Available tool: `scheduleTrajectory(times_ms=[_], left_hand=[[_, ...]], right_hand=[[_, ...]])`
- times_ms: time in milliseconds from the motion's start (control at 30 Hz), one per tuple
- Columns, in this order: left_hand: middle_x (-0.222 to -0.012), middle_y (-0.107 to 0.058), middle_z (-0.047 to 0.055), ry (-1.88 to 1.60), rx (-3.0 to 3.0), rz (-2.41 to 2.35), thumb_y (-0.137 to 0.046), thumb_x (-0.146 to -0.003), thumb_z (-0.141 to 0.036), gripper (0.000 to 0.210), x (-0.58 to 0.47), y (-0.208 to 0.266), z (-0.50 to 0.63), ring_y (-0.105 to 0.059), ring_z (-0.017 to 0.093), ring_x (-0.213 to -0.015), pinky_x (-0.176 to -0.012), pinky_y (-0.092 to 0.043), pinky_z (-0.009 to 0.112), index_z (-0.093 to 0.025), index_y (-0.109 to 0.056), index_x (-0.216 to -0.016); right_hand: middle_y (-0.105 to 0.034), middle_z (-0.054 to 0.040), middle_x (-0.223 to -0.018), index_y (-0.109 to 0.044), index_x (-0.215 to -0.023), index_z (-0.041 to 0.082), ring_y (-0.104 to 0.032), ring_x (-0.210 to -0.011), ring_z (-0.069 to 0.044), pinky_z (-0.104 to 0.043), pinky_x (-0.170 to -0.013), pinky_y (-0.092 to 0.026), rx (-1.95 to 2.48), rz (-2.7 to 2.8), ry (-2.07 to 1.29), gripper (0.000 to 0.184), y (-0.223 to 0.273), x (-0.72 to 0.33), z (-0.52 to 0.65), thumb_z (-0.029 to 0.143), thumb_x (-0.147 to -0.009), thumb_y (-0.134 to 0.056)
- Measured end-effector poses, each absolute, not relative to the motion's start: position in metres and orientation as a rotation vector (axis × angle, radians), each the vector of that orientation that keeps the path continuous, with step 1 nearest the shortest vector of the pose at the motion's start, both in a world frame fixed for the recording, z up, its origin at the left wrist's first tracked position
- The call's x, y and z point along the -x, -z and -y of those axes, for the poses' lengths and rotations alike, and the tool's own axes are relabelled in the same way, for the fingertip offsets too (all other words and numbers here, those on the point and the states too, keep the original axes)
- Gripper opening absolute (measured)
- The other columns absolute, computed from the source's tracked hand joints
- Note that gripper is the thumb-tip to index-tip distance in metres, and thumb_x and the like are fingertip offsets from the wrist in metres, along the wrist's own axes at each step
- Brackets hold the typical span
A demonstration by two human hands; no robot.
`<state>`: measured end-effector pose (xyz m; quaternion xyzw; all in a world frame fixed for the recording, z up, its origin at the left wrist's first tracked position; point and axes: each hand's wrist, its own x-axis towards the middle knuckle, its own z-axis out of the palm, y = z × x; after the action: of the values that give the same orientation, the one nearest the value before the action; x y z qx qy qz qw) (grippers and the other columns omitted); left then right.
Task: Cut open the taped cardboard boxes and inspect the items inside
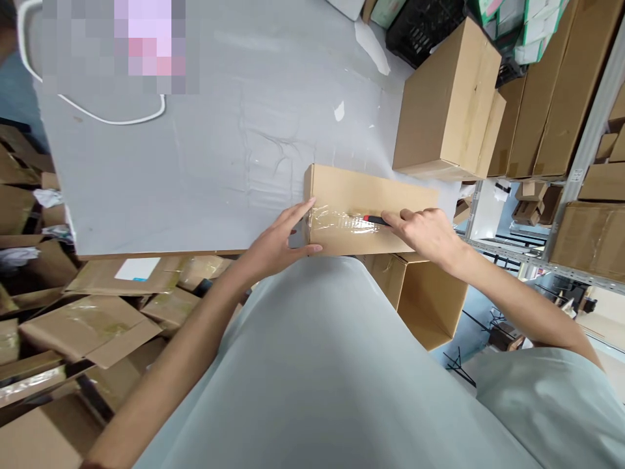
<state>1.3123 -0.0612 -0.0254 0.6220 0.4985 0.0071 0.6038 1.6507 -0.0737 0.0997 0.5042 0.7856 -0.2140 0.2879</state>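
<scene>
A long, narrow cardboard box (342, 185) lies along the front edge of the grey table, with shiny clear tape down the middle of its top. My left hand (288, 241) rests against the box's left end, thumb and fingers spread apart around it. In my right hand (424, 231) is a box cutter (375, 220) with a red tip and dark body. Its red end points left and lies at the tape. The blade itself is too small to make out.
A taller cardboard box (430, 111) stands at the table's right, beside a black crate (424, 29). An open carton (432, 303) sits below the table edge. Flattened and used boxes (92, 326) pile up at lower left. Shelving (571, 176) holds cartons at right. A white cable (117, 122) curves across the table (195, 182).
</scene>
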Motion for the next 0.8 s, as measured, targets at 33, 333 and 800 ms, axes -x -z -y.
scheduleTrajectory(times_ms=[33,333,800], left_hand=[[-0.186,-0.035,0.006,-0.013,-1.446,-1.147,-0.079,-0.095,-0.065,0.108,-1.311,0.025,0.062,-0.052,0.042,-0.160,-0.120,-0.059,0.054,-0.047,-0.020,-0.184],[-0.195,-0.002,0.011,-0.023,-1.649,-1.243,-0.075,-0.096,-0.077,0.110,-1.338,0.012,0.059,-0.019,0.048,-0.177,-0.132,-0.042,0.066,-0.041,-0.020,-0.184],[-0.191,-0.026,0.012,-0.021,-1.720,-1.298,-0.061,-0.098,-0.088,0.112,-1.349,0.025,0.057,-0.027,0.039,-0.176,-0.141,-0.029,0.059,-0.030,-0.021,-0.185]], right_hand=[[-0.082,-0.0101,-0.092,-0.056,-0.161,0.023,-0.064,-0.069,-0.021,-0.034,-0.066,-0.028,-1.344,-2.081,0.570,0.048,-0.098,-1.657,0.076,0.022,-0.113,-0.050],[-0.081,-0.0110,-0.104,-0.049,-0.170,0.024,-0.072,-0.077,-0.021,-0.034,-0.064,-0.028,-1.242,-2.033,0.601,0.072,-0.090,-1.671,0.071,-0.001,-0.102,-0.050],[-0.083,-0.0121,-0.106,-0.050,-0.170,0.023,-0.075,-0.079,-0.022,-0.034,-0.062,-0.032,-1.213,-2.077,0.637,0.079,-0.064,-1.725,0.083,-0.006,-0.096,-0.053]])
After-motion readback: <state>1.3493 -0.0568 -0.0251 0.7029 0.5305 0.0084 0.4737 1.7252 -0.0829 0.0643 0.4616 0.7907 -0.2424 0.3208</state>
